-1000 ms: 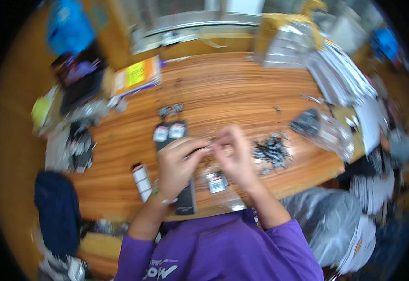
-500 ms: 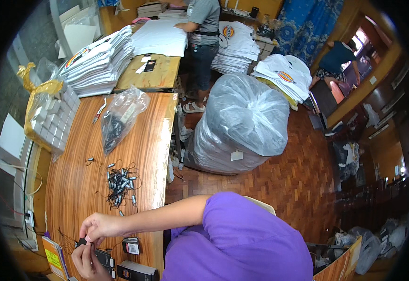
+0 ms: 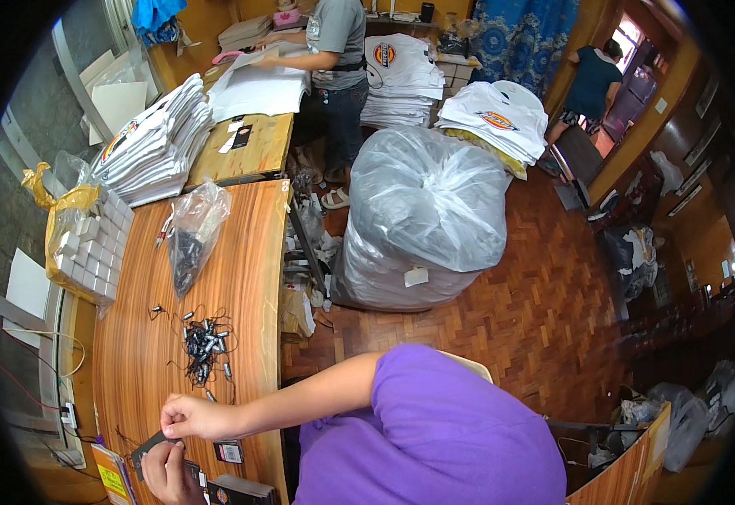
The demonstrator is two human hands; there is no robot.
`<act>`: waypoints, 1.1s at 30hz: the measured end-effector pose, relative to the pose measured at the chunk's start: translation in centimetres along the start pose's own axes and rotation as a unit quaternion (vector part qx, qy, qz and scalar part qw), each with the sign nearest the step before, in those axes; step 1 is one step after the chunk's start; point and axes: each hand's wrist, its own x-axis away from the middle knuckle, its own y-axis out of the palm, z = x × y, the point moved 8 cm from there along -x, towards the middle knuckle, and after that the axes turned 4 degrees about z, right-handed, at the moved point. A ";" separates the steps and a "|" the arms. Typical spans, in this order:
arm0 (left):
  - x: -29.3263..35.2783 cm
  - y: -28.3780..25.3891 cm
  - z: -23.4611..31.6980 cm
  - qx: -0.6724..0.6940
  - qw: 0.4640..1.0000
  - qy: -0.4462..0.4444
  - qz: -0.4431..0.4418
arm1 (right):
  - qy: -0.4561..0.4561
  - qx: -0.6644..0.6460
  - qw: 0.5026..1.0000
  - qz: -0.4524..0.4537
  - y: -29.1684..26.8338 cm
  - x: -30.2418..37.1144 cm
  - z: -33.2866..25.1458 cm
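Observation:
My left hand (image 3: 170, 473) is closed on a black hang tag (image 3: 153, 450) at the near left of the wooden table (image 3: 144, 337). At the tag's upper edge, my right hand (image 3: 196, 417) pinches with thumb and forefinger; a thin dark cord shows beside it. Close to my hands lie a small stack of tags with white labels (image 3: 228, 452) and a larger stack of black tags (image 3: 241, 488). Farther along the table is a tangled heap of black tag strings (image 3: 206, 347) with grey ends. Beyond it rests a clear plastic bag (image 3: 195, 227) of more strings.
White boxes (image 3: 90, 257) in a torn wrapper stand at the table's left edge. Folded white T-shirts (image 3: 153, 139) are piled behind. A big stuffed plastic bag (image 3: 426, 219) stands on the floor. A co-worker (image 3: 338, 59) handles a white garment; another person (image 3: 590, 88) is at the doorway.
The view has shifted slightly. The black tag now shows more fully between my hands, with my right hand at its upper edge. The co-worker has lifted part of the white garment.

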 end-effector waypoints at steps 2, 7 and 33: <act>0.5 -0.4 0.0 -0.007 1.000 0.000 0.028 | -0.073 0.071 0.995 0.006 -0.1 -0.3 -1.9; 0.3 -0.5 1.1 0.018 1.000 0.010 0.008 | -0.186 -0.030 0.982 0.008 -1.5 -1.5 -7.9; 7.6 -0.3 -4.6 0.174 0.889 -0.332 0.263 | -0.073 -0.252 0.959 -0.105 4.0 -2.1 -12.0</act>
